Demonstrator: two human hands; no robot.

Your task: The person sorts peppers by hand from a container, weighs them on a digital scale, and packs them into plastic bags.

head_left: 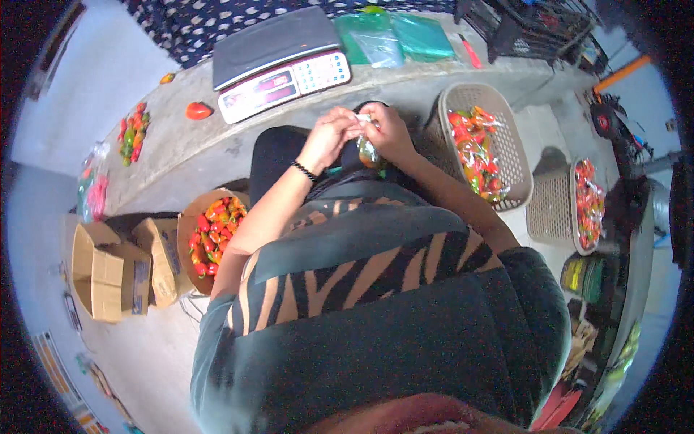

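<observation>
Both my hands meet over my lap at the top of a small clear plastic bag (pixel 367 153), which hangs down with something greenish-brown and orange inside. My left hand (pixel 334 129) pinches the gathered neck of the bag from the left. My right hand (pixel 387 132) closes on the same neck from the right, its fingers touching the left ones. The exact finger grip is partly hidden. Just beyond my hands stands a digital scale (pixel 282 54) on the concrete counter (pixel 173 108), with nothing on its dark plate.
At right are a beige basket (pixel 522 155) of bagged peppers (pixel 477 148) and a second basket (pixel 553 206). Left of me stands a cardboard box (pixel 186 242) of loose peppers (pixel 215 230). Green plastic bags (pixel 423 37) and a red-handled knife (pixel 471 54) lie on the counter.
</observation>
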